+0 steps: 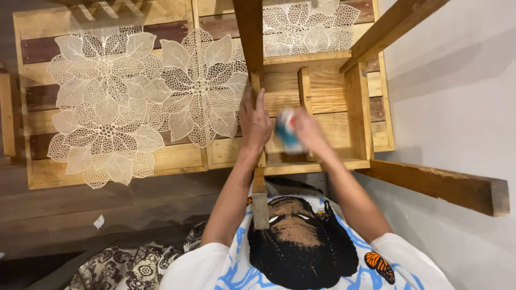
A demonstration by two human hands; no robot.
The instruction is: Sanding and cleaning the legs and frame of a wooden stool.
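Where the frame's lower edge cuts in, a white printed shirt (301, 252) with blue swirls and an orange butterfly fills the bottom centre, soft cloth against hard timber. Just above it, two bare forearms rise toward mid-frame. At centre the left hand (255, 121) lies flat, fingers extended and close together, pressed against a narrow upright wooden rail (257, 88), gripping nothing. Right of centre, the right hand (307, 130) is closed around a small blurred blue, white and red object (287, 131), held over the grainy pine slats of an upturned wooden frame (355, 102). Beyond, at upper left, leaf-shaped cream lace mats (134, 102) spread across a slatted wooden table (32, 48).
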